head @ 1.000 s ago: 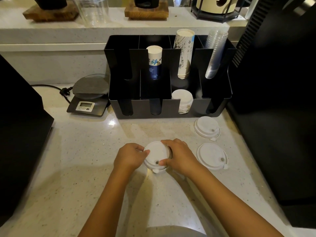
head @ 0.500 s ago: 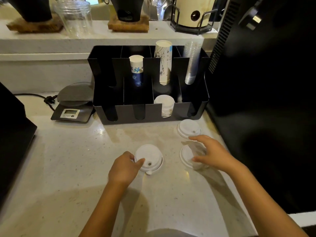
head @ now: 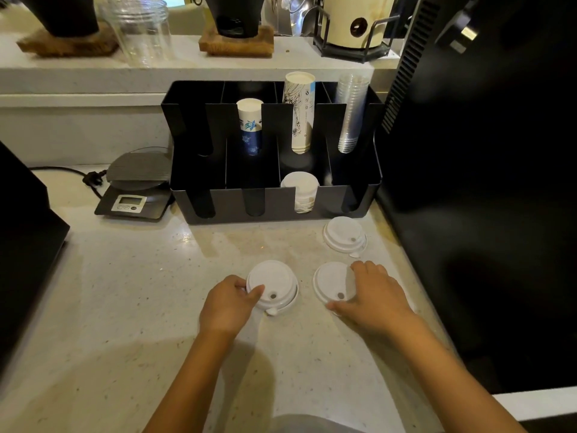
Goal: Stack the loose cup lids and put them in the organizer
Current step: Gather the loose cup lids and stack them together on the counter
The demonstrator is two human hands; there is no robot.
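Observation:
Three white cup lids lie on the pale counter. My left hand (head: 229, 303) grips the left edge of a small lid stack (head: 274, 284) in the middle. My right hand (head: 373, 296) closes around the right edge of a second lid (head: 332, 281), thumb at its front rim and fingers over its far side. A third lid (head: 343, 234) lies alone just in front of the black organizer (head: 218, 201). A stack of lids (head: 300, 189) stands in the organizer's front row, third slot from the left.
The organizer's back row holds two paper cup stacks (head: 249, 123) and clear plastic cups (head: 352, 110). A digital scale (head: 134, 189) with a cord sits to the left. A black machine (head: 487, 151) walls the right side, another black box (head: 22, 245) the left.
My right hand left the middle lid stack and moved right onto the second lid. My left hand stayed on the stack. The camera view shifted upward.

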